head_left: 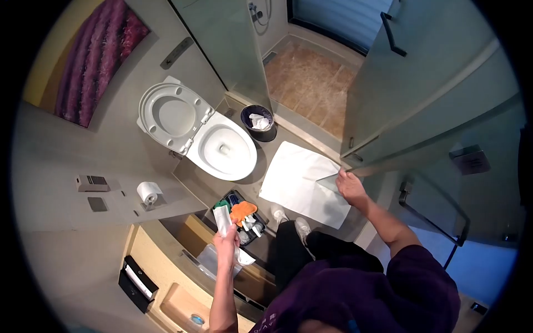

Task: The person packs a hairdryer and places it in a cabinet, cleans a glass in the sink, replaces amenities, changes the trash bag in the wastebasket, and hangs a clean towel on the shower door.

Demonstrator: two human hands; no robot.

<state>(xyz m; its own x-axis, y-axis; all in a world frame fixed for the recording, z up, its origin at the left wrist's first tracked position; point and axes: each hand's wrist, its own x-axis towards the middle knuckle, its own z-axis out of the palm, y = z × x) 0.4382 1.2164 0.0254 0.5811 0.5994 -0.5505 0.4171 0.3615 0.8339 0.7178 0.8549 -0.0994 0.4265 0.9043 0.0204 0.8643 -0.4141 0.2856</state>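
Observation:
My left hand [226,243] is closed on a piece of white paper [222,220], which sticks up past the fingers; another crumpled white end [245,258] hangs below them. Beneath that hand is a dark caddy [259,237] holding an orange cloth [243,212] and several cleaning things, partly hidden by the hand. To the right, my right hand [352,190] has its fingers curled at the edge of a glass door [411,150]. Under it a white bath mat [297,175] lies on the floor.
The toilet [233,152] stands with its lid and seat raised. Beside it is a black bin [267,132] with crumpled paper inside. A toilet roll [148,192] hangs on the left wall above a wooden counter [147,236]. The shower floor [311,83] lies behind a low sill.

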